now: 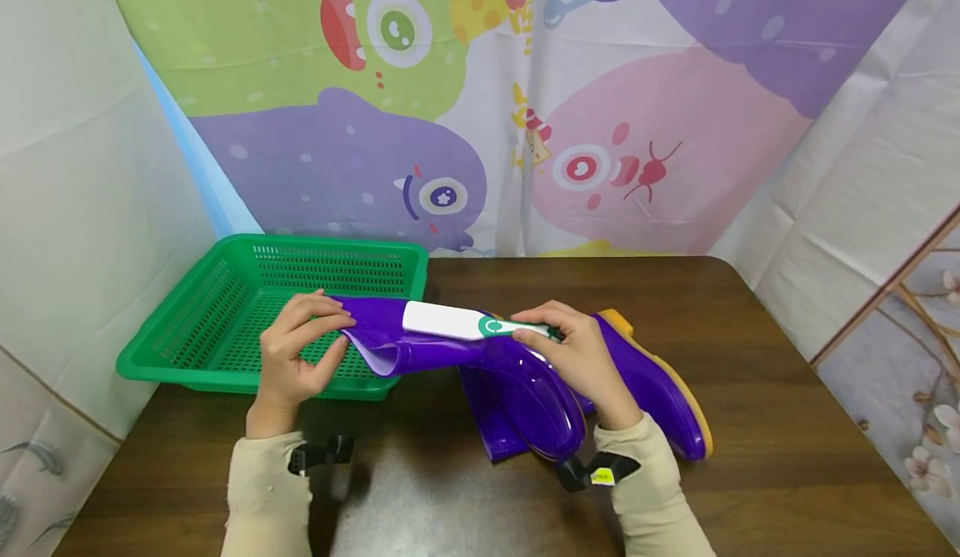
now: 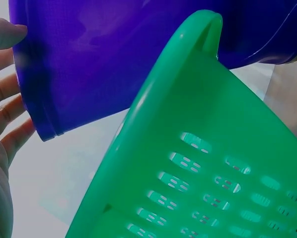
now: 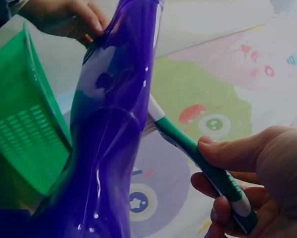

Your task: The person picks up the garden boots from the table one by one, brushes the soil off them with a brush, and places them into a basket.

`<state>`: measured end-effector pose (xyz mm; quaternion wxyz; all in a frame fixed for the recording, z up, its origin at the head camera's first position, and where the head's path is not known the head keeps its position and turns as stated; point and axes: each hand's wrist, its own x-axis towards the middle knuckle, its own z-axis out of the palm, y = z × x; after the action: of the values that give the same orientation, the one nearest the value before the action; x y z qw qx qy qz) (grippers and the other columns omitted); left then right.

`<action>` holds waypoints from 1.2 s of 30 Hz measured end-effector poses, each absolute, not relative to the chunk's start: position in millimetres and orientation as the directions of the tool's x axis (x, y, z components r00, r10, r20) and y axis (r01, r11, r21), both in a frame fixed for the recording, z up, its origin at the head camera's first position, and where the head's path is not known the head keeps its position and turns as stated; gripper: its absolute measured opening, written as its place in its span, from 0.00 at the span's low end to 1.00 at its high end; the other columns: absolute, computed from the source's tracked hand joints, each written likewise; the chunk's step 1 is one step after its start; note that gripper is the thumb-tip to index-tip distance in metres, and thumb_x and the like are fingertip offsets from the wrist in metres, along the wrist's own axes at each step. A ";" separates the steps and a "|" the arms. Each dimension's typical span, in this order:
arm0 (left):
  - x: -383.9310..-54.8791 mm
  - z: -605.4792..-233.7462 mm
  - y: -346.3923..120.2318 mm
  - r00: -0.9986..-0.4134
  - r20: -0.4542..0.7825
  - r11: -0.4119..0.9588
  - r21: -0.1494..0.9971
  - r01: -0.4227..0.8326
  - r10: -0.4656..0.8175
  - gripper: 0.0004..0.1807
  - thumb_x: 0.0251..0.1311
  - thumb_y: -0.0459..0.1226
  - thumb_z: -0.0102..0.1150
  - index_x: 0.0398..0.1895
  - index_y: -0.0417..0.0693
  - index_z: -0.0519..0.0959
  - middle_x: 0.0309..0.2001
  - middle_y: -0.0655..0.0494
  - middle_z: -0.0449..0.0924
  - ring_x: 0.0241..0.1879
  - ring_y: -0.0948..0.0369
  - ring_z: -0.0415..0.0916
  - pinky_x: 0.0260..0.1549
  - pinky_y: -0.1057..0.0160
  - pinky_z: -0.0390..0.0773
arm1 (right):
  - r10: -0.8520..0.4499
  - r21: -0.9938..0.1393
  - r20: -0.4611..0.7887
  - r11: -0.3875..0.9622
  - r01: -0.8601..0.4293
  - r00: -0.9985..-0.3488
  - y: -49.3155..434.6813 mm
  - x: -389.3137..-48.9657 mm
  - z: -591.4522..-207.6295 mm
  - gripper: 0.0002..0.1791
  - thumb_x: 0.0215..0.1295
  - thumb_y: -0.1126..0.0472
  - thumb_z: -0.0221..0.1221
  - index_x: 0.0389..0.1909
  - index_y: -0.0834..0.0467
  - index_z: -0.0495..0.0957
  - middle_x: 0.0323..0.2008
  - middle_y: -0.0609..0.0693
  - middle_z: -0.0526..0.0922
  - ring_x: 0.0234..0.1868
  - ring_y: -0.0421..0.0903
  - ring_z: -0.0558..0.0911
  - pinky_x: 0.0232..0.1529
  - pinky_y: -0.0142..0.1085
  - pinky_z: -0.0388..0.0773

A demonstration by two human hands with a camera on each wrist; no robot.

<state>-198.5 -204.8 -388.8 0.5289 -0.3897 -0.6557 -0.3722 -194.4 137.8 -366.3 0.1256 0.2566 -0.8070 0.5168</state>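
A purple rain boot (image 1: pixel 442 355) is held sideways over the table, its opening to the left. My left hand (image 1: pixel 303 348) pinches the rim of the shaft, thumb on one side and fingers on the other, as the left wrist view (image 2: pixel 2 94) also shows. My right hand (image 1: pixel 573 348) grips the green and white handle of a brush (image 1: pixel 442 321), whose white head lies along the upper side of the shaft. In the right wrist view the brush handle (image 3: pixel 203 158) is plain, while the boot (image 3: pixel 109 114) hides most of its head.
A second purple rain boot (image 1: pixel 660 390) with a yellow sole lies on the brown table (image 1: pixel 420 490) to the right, partly behind the held one. At the left stands a green basket (image 1: pixel 172 323) with slotted walls. A curtain with cartoon figures (image 1: pixel 510 123) hangs behind.
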 end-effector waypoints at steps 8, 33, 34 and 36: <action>-197.2 -385.2 -202.4 -0.129 0.985 0.419 0.069 0.905 0.116 0.26 0.68 0.47 0.58 0.22 0.32 0.83 0.24 0.38 0.79 0.29 0.41 0.74 0.59 0.61 0.72 | -0.302 -0.739 0.456 0.395 -0.545 -0.837 138.4 -196.2 -367.0 0.09 0.61 0.64 0.69 0.42 0.62 0.87 0.35 0.48 0.85 0.34 0.43 0.79 0.32 0.32 0.72; -198.0 -389.1 -204.7 -0.137 0.984 0.417 0.076 0.906 0.117 0.26 0.67 0.47 0.58 0.22 0.32 0.83 0.25 0.38 0.80 0.30 0.42 0.74 0.59 0.61 0.72 | -0.215 -0.708 0.458 0.499 -0.500 -0.863 162.6 -205.9 -368.2 0.08 0.59 0.67 0.70 0.40 0.63 0.88 0.33 0.52 0.86 0.30 0.44 0.77 0.30 0.32 0.70; -197.7 -388.8 -204.5 -0.137 0.984 0.417 0.077 0.906 0.117 0.26 0.67 0.47 0.58 0.22 0.32 0.83 0.25 0.38 0.79 0.30 0.42 0.74 0.58 0.61 0.72 | -0.214 -0.706 0.457 0.502 -0.499 -0.863 163.2 -206.4 -368.4 0.08 0.59 0.66 0.70 0.40 0.63 0.88 0.32 0.52 0.86 0.30 0.44 0.76 0.30 0.31 0.70; -197.4 -388.2 -204.2 -0.138 0.984 0.416 0.078 0.906 0.117 0.26 0.67 0.46 0.58 0.22 0.31 0.83 0.25 0.38 0.79 0.30 0.42 0.74 0.59 0.61 0.72 | -0.212 -0.704 0.457 0.507 -0.497 -0.864 164.3 -207.5 -368.7 0.08 0.59 0.66 0.70 0.40 0.63 0.88 0.32 0.52 0.86 0.31 0.44 0.77 0.30 0.31 0.70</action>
<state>-197.4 -204.2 -388.2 0.5281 -0.3902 -0.6551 -0.3737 -207.5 164.3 -368.7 0.1580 0.2076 -0.8535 0.4510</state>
